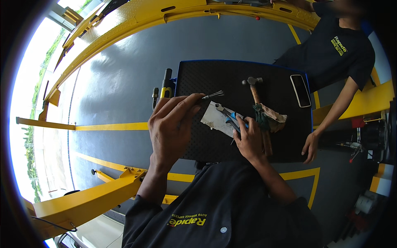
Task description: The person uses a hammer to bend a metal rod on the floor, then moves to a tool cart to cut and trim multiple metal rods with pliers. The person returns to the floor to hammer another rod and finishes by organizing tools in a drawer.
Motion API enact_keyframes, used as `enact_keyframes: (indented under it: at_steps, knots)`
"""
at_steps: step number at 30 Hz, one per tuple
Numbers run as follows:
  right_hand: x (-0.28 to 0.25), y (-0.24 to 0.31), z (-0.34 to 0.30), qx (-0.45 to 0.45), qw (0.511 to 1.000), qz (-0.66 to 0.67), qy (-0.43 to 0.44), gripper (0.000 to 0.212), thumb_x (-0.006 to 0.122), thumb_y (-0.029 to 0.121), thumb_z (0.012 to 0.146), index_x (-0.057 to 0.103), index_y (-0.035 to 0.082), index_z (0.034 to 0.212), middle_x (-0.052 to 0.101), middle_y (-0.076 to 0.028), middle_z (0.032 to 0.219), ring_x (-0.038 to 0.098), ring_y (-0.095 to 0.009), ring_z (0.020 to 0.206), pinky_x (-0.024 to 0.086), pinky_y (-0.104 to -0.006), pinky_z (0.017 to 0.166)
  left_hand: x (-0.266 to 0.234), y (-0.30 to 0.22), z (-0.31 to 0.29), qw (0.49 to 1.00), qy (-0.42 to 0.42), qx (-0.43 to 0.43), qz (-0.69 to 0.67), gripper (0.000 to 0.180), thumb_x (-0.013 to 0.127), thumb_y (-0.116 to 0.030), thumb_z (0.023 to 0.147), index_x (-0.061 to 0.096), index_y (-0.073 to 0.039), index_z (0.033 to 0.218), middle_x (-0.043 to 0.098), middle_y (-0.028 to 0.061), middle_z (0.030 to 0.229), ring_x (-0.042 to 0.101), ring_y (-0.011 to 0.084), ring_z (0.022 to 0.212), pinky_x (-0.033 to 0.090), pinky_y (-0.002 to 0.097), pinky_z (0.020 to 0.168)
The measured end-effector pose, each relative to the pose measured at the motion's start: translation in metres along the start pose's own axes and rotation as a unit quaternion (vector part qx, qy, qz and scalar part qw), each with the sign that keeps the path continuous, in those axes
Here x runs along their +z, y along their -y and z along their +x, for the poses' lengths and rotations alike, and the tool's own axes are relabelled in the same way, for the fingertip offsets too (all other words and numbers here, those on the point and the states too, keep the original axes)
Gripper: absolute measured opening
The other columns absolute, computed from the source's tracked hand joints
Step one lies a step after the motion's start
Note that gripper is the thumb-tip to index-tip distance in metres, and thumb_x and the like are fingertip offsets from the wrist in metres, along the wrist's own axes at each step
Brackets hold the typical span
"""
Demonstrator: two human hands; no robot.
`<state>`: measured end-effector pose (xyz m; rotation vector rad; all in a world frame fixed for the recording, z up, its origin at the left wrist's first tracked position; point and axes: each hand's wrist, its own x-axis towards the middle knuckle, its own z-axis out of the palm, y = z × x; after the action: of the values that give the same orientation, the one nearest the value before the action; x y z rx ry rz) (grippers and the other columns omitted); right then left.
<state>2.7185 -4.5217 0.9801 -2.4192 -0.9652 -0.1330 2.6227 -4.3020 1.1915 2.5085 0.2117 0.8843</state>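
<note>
Around the table, which has a dark textured top and a blue rim, a grey shiny floor spreads, marked by yellow lines. Behind it runs a long yellow metal frame, and at the lower left a yellow beam stands near a pale vehicle. Bright daylight enters from the left side. One other person stands at the right, one hand lowered near the corner of the table.

On the table I count one hammer with wooden handle, one phone at the right edge, one bundle of cloth across the hammer handle, and one whitish sheet. One pair of pliers with blue handles lies partly over this sheet; the right hand has its fingers curled on these handles. The left hand, raised above the table's left part, pinches one small bunch of thin metal strands between fingertips and thumb.
</note>
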Motion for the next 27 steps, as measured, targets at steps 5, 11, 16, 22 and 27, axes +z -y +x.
enact_keyframes:
  at_steps: [5,11,16,22,27]
  knots:
    - [-0.014,0.010,0.007,0.012,0.998,-0.041,0.052,0.055,0.082,0.025,0.092,0.066,0.008,0.142,0.058,-0.012,0.129,0.059,-0.033,0.121,0.048,-0.0486,0.100,-0.013,0.001,0.009,0.995,-0.054,0.067,0.042,0.022,0.085,-0.010,0.089,0.086,-0.013,0.110,0.082,0.0025,0.098,0.069,0.0172,0.081,0.056,0.0327,0.069]
    - [-0.104,0.060,0.054,0.026,0.805,0.590,-0.055,0.036,0.076,0.010,0.101,0.067,0.001,0.135,0.075,-0.014,0.116,0.075,-0.020,0.105,0.062,-0.0332,0.088,-0.020,-0.015,0.005,0.993,-0.057,0.099,0.023,0.026,0.085,-0.007,0.087,0.086,-0.014,0.112,0.082,0.0021,0.097,0.067,0.0176,0.079,0.056,0.0341,0.070]
    - [-0.162,0.094,0.083,-0.140,0.767,0.622,-0.070,0.041,0.077,-0.001,0.098,0.064,-0.005,0.136,0.074,-0.022,0.127,0.075,-0.025,0.118,0.064,-0.0350,0.100,-0.032,-0.038,0.003,0.991,-0.048,0.118,0.043,0.028,0.086,-0.007,0.085,0.085,-0.013,0.112,0.081,0.0021,0.097,0.067,0.0179,0.079,0.055,0.0333,0.070]
    - [-0.178,0.105,0.092,-0.226,0.804,0.547,-0.068,0.030,0.076,-0.008,0.095,0.069,-0.008,0.125,0.077,-0.024,0.118,0.078,-0.023,0.108,0.067,-0.0313,0.093,-0.048,-0.051,0.000,0.988,-0.058,0.128,0.059,0.031,0.084,-0.004,0.084,0.085,-0.012,0.113,0.081,0.0016,0.097,0.065,0.0175,0.079,0.054,0.0329,0.071]
    - [-0.183,0.099,0.092,-0.241,0.802,0.542,-0.073,0.025,0.077,-0.010,0.094,0.071,-0.008,0.119,0.078,-0.022,0.113,0.079,-0.023,0.105,0.067,-0.0299,0.088,-0.053,-0.058,0.002,0.987,-0.043,0.139,0.066,0.031,0.084,-0.003,0.082,0.085,-0.011,0.112,0.080,0.0016,0.096,0.065,0.0179,0.080,0.054,0.0326,0.072]
